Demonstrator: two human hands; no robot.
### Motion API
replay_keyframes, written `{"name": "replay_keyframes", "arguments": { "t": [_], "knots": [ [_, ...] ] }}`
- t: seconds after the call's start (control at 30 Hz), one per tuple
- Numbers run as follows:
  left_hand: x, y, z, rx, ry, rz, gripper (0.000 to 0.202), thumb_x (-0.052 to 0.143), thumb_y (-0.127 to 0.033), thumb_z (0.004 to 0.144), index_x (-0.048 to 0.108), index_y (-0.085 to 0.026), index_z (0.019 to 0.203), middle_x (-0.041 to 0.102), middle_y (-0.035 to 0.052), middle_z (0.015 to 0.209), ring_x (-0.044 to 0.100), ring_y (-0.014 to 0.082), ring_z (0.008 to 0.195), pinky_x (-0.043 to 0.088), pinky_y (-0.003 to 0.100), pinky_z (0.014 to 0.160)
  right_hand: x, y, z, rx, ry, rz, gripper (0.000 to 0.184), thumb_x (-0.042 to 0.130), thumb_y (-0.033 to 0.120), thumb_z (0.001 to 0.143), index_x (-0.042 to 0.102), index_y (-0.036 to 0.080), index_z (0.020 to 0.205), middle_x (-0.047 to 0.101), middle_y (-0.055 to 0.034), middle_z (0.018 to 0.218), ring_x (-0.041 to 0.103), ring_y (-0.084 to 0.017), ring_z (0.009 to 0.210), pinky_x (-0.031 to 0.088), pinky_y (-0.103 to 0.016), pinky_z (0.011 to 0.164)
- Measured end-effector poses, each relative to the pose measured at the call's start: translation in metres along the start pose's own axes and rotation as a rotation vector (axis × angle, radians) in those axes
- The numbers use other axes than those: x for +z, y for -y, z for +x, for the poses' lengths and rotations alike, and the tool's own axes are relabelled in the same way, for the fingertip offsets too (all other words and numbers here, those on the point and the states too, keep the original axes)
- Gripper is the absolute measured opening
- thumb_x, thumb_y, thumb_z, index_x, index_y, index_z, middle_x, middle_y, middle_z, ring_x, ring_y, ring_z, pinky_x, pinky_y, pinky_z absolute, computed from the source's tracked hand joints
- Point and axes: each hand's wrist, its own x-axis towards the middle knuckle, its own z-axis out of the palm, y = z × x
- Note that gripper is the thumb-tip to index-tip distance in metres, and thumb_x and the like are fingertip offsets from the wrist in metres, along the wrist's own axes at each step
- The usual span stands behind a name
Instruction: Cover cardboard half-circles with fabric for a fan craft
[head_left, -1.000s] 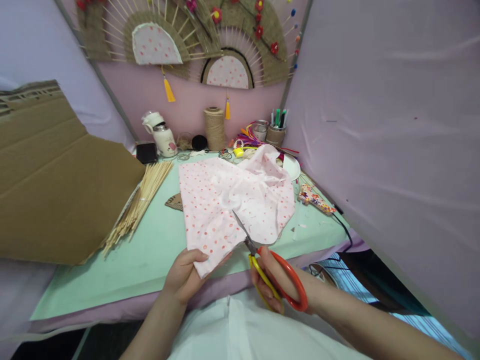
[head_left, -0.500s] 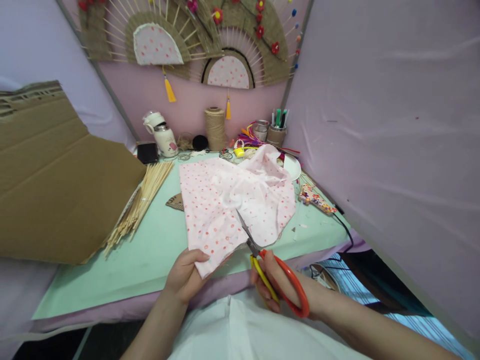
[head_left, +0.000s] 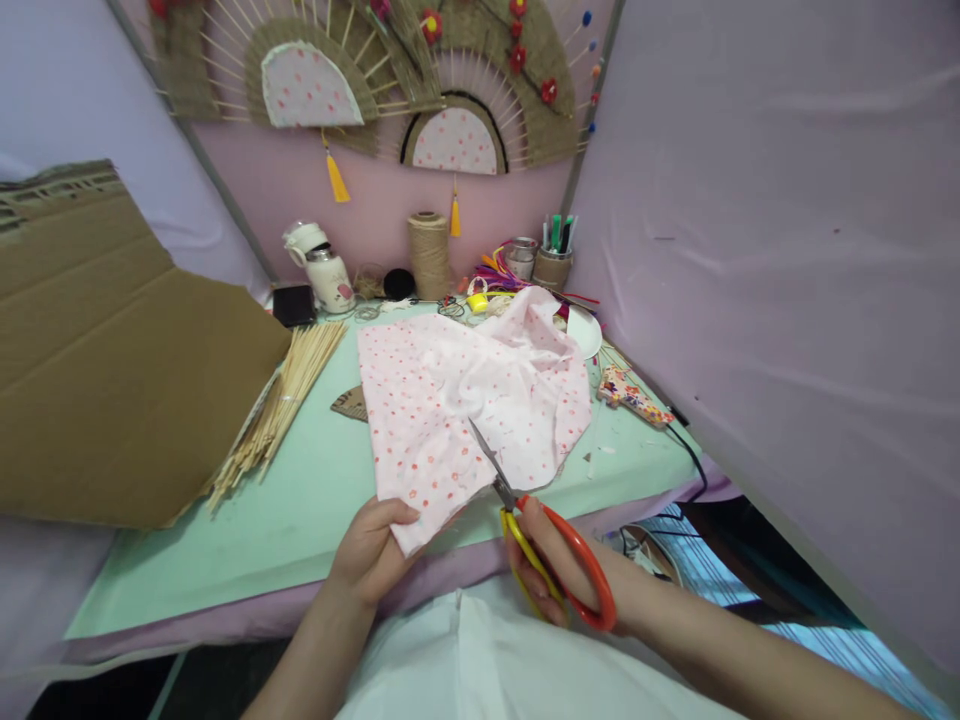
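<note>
A pink cloth with small red dots lies crumpled on the mint-green table. My left hand pinches the cloth's near corner at the table's front edge. My right hand grips scissors with orange and yellow handles. Their blades lie in the cloth just right of my left hand, pointing away from me.
A big sheet of brown cardboard leans at the left beside a bundle of bamboo sticks. At the back stand a twine spool, a white pot and a cup of pens. A patterned object and a black cable lie at the right.
The scissors have edged slightly forward and right into the cloth. My left hand keeps its hold on the corner.
</note>
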Motion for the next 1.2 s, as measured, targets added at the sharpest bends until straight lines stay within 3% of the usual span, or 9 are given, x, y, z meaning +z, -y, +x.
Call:
{"name": "replay_keyframes", "arguments": {
  "t": [0.43,0.7,0.87,1.2],
  "knots": [
    [-0.002,-0.001,0.000,-0.026,0.048,0.022,0.093,0.047,0.006,0.065,0.023,-0.015,0.152,0.059,0.0136,0.134,0.053,0.0324,0.125,0.036,0.053,0.111,-0.003,-0.001,0.000,0.078,0.001,-0.080,0.071,0.021,0.083,0.082,0.038,0.020,0.054,0.035,0.0054,0.035,0.032,-0.006,0.029,0.026,-0.019,0.033],
    [0.000,-0.001,-0.001,-0.010,0.060,0.030,0.093,0.047,0.007,0.065,0.024,-0.016,0.152,0.057,0.0133,0.137,0.051,0.0330,0.126,0.035,0.053,0.112,-0.001,0.004,0.001,0.063,0.002,0.048,0.067,0.025,0.082,0.082,0.050,0.020,0.079,0.039,0.0076,0.049,0.037,-0.007,0.037,0.034,-0.022,0.041],
    [0.000,-0.001,-0.001,-0.009,0.094,0.034,0.093,0.047,0.007,0.065,0.024,-0.017,0.152,0.056,0.0124,0.138,0.050,0.0324,0.127,0.036,0.050,0.111,-0.003,0.005,0.008,0.062,0.022,0.085,0.071,0.021,0.084,0.081,0.049,0.019,0.075,0.040,0.0071,0.049,0.038,-0.008,0.036,0.034,-0.024,0.043],
    [0.004,0.000,-0.003,-0.025,0.009,0.020,0.092,0.046,0.008,0.065,0.027,-0.017,0.151,0.061,0.0125,0.132,0.056,0.0325,0.122,0.039,0.054,0.109,-0.005,-0.002,0.021,0.049,0.031,0.078,0.071,0.020,0.083,0.082,0.048,0.019,0.073,0.040,0.0077,0.045,0.037,-0.007,0.033,0.033,-0.022,0.041]
  ]
}}
